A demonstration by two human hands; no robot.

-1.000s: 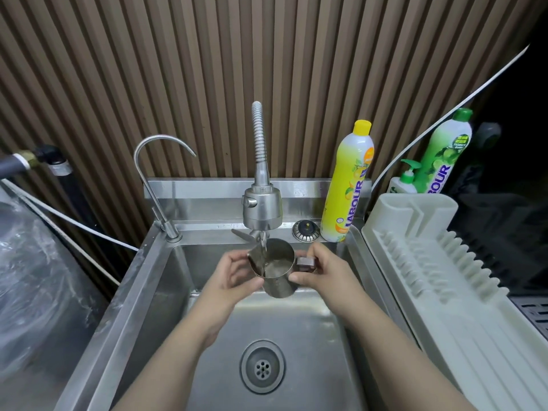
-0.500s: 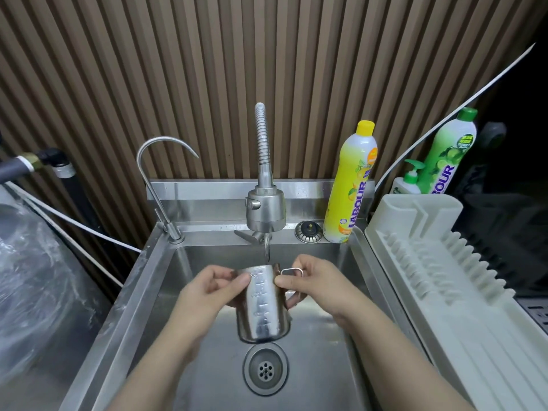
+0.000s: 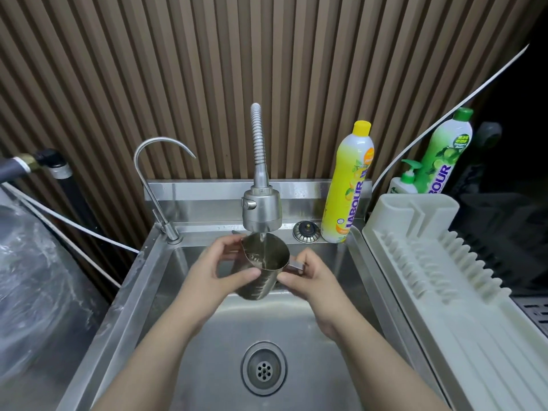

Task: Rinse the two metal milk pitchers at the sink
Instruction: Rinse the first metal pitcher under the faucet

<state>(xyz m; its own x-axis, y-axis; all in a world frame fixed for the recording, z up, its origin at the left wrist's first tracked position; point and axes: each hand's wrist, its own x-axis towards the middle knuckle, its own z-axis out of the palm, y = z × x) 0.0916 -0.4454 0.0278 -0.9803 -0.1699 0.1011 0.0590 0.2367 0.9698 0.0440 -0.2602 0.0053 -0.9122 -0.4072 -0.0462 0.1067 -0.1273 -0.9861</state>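
Note:
One metal milk pitcher (image 3: 267, 256) is held mouth-up under the spray tap (image 3: 261, 212), and a thin stream of water runs into it. My left hand (image 3: 219, 271) wraps the pitcher's body, thumb across the front. My right hand (image 3: 311, 277) grips its handle on the right side. Both are above the steel sink (image 3: 160, 286), over the back half of the basin. A second pitcher is not in view.
The drain (image 3: 264, 369) lies in the basin below my hands. A slim gooseneck tap (image 3: 151, 173) stands at the sink's back left. A yellow dish-soap bottle (image 3: 347, 185) and a sink plug (image 3: 306, 231) sit on the back ledge. A white drying rack (image 3: 439, 280) lies to the right.
The pitcher was tipped over and lowered toward the drain half a second ago. It is now turned upright again and raised back under the running tap.

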